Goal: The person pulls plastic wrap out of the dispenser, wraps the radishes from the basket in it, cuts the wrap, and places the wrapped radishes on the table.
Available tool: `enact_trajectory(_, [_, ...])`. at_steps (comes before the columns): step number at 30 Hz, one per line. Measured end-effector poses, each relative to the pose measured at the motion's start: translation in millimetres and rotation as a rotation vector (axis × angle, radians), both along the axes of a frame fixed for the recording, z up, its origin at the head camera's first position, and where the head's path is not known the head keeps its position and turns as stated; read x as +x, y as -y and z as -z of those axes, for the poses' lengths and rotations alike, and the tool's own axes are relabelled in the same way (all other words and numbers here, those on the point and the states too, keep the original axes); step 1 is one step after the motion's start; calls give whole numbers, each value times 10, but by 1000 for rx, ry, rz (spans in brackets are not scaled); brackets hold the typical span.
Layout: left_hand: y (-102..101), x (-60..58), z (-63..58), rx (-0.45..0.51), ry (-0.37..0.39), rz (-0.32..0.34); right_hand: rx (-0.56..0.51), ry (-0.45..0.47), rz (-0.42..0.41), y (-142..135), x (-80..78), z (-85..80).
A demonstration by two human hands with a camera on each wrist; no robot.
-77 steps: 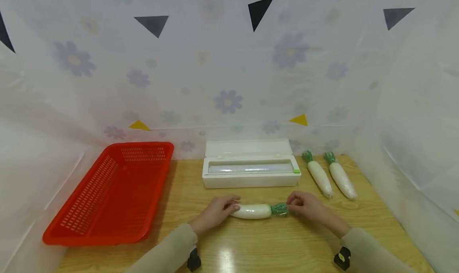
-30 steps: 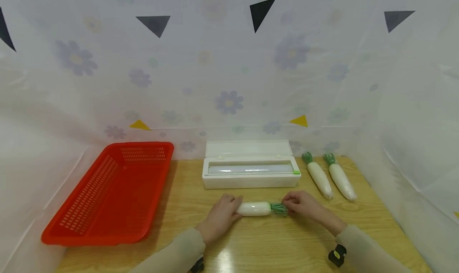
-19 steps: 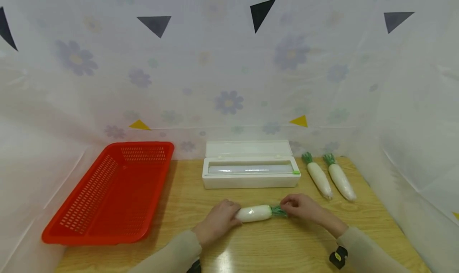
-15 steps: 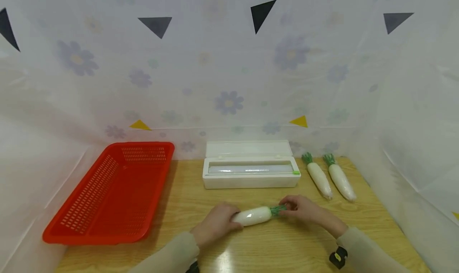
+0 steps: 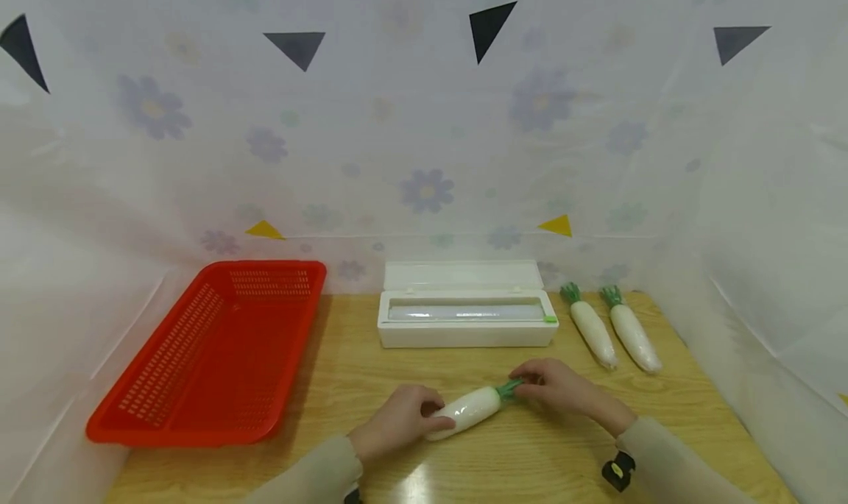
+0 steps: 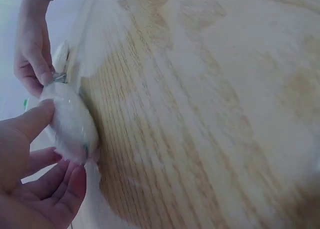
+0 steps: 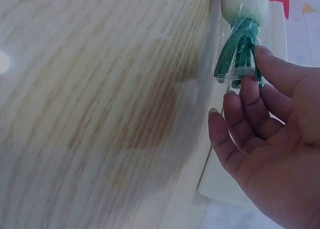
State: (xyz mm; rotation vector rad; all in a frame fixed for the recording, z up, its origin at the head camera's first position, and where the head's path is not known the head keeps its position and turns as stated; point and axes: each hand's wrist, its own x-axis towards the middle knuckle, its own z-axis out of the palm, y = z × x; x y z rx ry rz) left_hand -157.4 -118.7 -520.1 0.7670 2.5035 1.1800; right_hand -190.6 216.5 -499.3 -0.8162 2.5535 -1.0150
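Note:
A white radish with green stems lies slanted on the table, its stem end farther away and to the right. Shiny clear film covers it, wrinkled around the cut green stems in the right wrist view. My left hand holds the tip end, thumb on top; in the left wrist view its fingers curl under the radish. With thumb and fingertips, my right hand pinches the film-covered stem end, the other fingers loosely bent.
Behind the radish, a white cling film box stands with its lid up and a film roll inside. Two more radishes lie at the back right. A red plastic basket stands on the left of the wooden table.
The radish has turned from lying straight across to slanting, its tip coming nearer. My left hand has moved towards me with it, while my right hand has shifted slightly left along the stems.

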Motion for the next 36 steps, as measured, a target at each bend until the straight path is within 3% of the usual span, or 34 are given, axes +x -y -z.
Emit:
enact_trajectory(7, [-77,148,-82,121,244,35,23,-55,71,116,-24,-63])
enact_trajectory(11, [-153,296,-102,183,429,9,31,-119,114,214,-8,-83])
enact_trajectory(13, [-190,355,-88,216,489,-18,37,-143,181,266,21,-80])
enact_trajectory(16, [-264,410,-35,265,521,-70,62,-159,325,334,106,-76])
enact_trajectory(19, [-360,442,19,318,552,-133,103,-114,391,382,207,-58])
enact_trajectory(23, [-496,465,90,375,589,-205,109,-4,305,441,329,-20])
enact_trajectory(27, [-610,464,151,394,577,-242,88,57,245,509,419,-8])
enact_trajectory(31, [-694,464,161,418,574,-261,95,77,265,565,471,-15])
enact_trajectory(36, [-753,467,129,432,575,-285,111,103,351,608,491,-24])
